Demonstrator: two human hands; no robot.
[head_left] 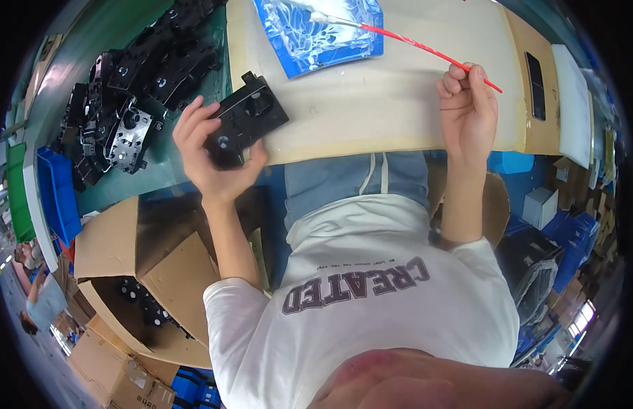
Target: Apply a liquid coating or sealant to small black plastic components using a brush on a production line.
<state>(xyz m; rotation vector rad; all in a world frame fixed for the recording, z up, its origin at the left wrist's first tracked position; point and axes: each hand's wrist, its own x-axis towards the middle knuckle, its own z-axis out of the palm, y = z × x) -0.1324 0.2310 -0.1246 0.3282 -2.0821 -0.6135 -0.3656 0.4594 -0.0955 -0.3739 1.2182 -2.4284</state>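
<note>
My left hand grips a black plastic housing by its left and near sides, over the near left part of the work surface. A round opening shows in the housing's upper face. Between the fingertips of my right hand is a thin red-handled brush. Its white-coated tip lies over a blue tray smeared with white paste. On the left, a heap of black housings fills part of the green tabletop, and one piece there has a metal plate.
A phone-like dark slab lies on cardboard at the right, beside a white foam sheet. Below the table's left side, an open cardboard box holds black parts. Blue bins stand at the far left. Another person is in the background.
</note>
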